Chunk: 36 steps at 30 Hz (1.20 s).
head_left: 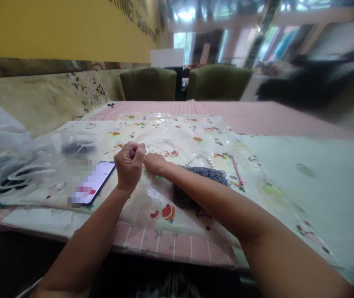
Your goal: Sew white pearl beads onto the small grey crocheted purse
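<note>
Patterned table cover spans the frame centre. Left hand: closed around small dark item. Right hand: curled alongside, grip indeterminable. Grey textured piece: right of centre. Apparent step: close two-handed work, requiring fine finger control.

A lit smartphone lies at eight o'clock, a translucent plastic bag slumps at nine, a yellow wall with dark lettering rises at ten, and olive-green upholstered chairs stand at eleven and one o'clock.
</note>
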Tool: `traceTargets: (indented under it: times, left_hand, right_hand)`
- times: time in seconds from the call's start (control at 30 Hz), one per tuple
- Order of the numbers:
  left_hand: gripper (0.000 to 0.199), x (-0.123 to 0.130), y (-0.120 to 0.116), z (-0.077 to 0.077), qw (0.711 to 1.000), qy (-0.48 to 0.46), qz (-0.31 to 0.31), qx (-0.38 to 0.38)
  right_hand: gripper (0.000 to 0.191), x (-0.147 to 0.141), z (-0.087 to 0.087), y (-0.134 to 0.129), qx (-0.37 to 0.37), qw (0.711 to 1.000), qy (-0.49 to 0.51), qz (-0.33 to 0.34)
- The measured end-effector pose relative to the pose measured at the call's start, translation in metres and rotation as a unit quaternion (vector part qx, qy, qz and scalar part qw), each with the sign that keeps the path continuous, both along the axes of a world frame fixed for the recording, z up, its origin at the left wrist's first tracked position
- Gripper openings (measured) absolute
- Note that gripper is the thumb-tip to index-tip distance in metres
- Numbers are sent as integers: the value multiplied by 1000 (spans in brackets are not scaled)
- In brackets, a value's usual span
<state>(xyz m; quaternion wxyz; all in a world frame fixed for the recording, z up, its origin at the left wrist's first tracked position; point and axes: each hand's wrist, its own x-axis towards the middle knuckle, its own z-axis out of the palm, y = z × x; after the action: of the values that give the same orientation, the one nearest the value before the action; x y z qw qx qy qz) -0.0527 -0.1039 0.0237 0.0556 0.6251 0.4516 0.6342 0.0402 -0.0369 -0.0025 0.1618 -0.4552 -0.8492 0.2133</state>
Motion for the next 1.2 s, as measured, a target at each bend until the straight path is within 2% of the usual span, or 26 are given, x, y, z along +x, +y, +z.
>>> traceTargets:
  times: [0.1,0.17,0.2,0.23,0.3,0.37,0.43,0.63,0.97,1.07,1.13,1.2]
  left_hand:
    - [21,1,0,-1,1000,-10,0,-5]
    - [16,2,0,-1,1000,-3,-6,-23]
    - [15,3,0,-2,999,10,-11,-35]
    - [15,4,0,-3,998,29,-18,-50]
    - [20,7,1,-6,994,73,-31,-80]
    - [24,11,1,-10,989,104,-42,-95]
    - [24,14,0,-13,988,115,-51,-91]
    - [18,17,-1,-16,990,122,-42,-60]
    - [15,19,-2,-20,988,146,-18,-46]
    - [18,17,1,-20,988,123,-45,-77]
    - [24,14,5,-18,984,124,-55,-119]
    - [29,8,10,-15,969,169,-26,-180]
  right_hand:
    - [11,22,14,-4,-8,999,46,-18]
    - [13,42,20,-8,-84,977,193,-23]
    - [13,53,22,-12,-139,947,289,-21]
    - [12,62,23,-15,-193,904,380,-17]
    - [16,78,22,-23,-265,827,496,2]
    - [24,87,20,-28,-291,791,537,20]
    - [29,90,18,-32,-298,781,547,36]
    - [29,86,14,-32,-281,795,532,78]
    - [22,84,21,-40,-307,812,497,19]
    - [22,84,22,-40,-303,820,486,14]
    - [22,84,21,-36,-268,850,453,-14]
    - [20,86,21,-27,-186,919,337,-78]
